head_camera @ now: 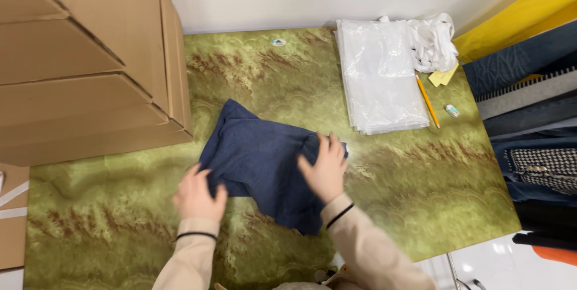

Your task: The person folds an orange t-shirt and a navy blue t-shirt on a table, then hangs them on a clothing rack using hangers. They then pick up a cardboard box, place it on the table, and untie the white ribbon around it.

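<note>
A dark blue garment (258,155) lies partly folded in the middle of a green marbled table (421,188). My left hand (198,197) rests on the garment's near left edge, fingers curled over the cloth. My right hand (326,167) lies flat on its right end, fingers spread, pressing the fabric down. Both of my sleeves are beige with a black band at the wrist.
Stacked cardboard boxes (90,55) fill the table's left side. At the back right lie a pile of clear plastic bags (378,76), crumpled white plastic (433,40), a yellow pencil (427,100) and a small eraser (452,110). Folded dark clothes (535,140) sit beyond the right edge.
</note>
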